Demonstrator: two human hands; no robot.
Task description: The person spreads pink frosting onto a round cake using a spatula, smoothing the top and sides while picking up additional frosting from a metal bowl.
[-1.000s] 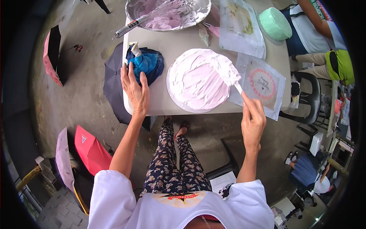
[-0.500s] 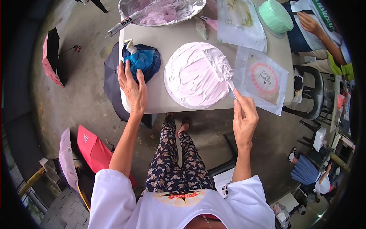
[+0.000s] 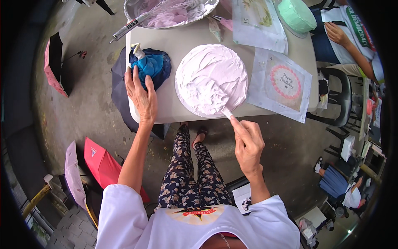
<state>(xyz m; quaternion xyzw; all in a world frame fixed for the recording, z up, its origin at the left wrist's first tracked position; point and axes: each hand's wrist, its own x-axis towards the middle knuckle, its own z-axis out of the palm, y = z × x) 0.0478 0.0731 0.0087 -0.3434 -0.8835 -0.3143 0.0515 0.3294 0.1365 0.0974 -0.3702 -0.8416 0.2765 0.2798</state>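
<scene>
A round cake (image 3: 215,70) covered in pale pink frosting stands on the table, with rough ridges of frosting toward its near side. My right hand (image 3: 248,147) grips a white spatula (image 3: 226,113) by its near end, below the cake's front edge. The far end of the spatula touches the frosting, which hides its tip. Over the table's left edge, my left hand (image 3: 141,99) lies with fingers outstretched, their tips on or beside a crumpled blue cloth bundle (image 3: 151,64). Something pale pokes out of the bundle's top.
A bowl (image 3: 166,25) of pink and white frosting stands at the back, a tube (image 3: 130,28) across its rim. Right of the cake lie sheeted cake designs (image 3: 286,83). A green cake (image 3: 296,16) is farther back, near another person (image 3: 346,37). Umbrellas (image 3: 101,162) stand on the floor.
My right hand has moved left and nearer with the spatula, from the cake's right edge to its front. The ridged frosting now lies near the front. My left hand has barely moved.
</scene>
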